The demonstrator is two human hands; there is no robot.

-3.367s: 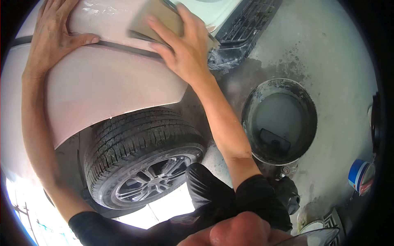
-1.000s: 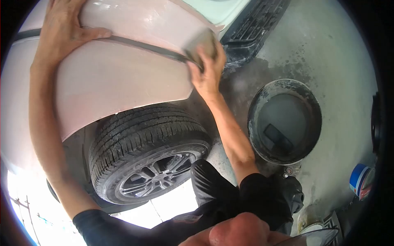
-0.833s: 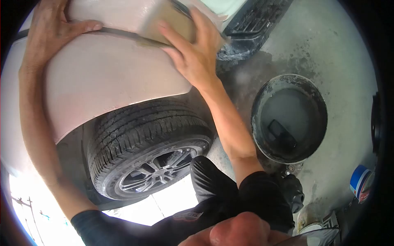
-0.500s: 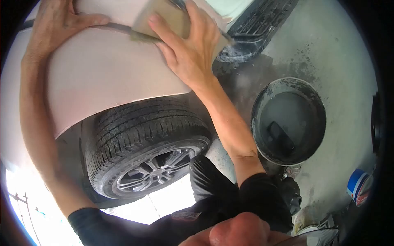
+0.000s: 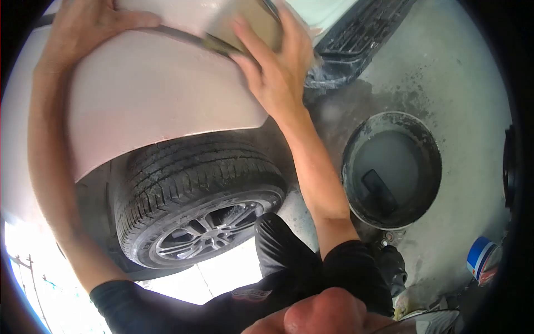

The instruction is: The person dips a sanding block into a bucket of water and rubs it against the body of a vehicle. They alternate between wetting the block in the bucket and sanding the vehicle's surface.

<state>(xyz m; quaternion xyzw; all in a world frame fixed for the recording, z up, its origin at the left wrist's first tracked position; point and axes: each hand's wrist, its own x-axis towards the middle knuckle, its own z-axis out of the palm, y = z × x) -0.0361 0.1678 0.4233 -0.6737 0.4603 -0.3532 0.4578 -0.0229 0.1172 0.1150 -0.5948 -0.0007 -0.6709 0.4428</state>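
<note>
My right hand (image 5: 281,72) grips a tan sanding block (image 5: 247,28), its thumb and fingers spread around the sides. The block, blurred by motion, lies against the pale pinkish-white car body panel (image 5: 161,89), over the dark seam near its top edge. Higher up on the left, my left hand (image 5: 92,28) rests on the same panel with the thumb stretched along the seam. Its other fingers are partly cut off by the top of the view. Below the panel's curved arch sits a tyre (image 5: 194,172) with a silver spoked rim (image 5: 214,236).
A round dark bucket (image 5: 349,183) of cloudy grey water stands on the wet floor to the right, with a dark oblong object (image 5: 379,190) in it. Beyond my right hand is a black ridged step (image 5: 356,44). A blue-and-white tub (image 5: 481,256) stands far right.
My right hand has slid right along the panel with the sanding block. My left hand has shifted slightly right and up in the view, still on the panel.
</note>
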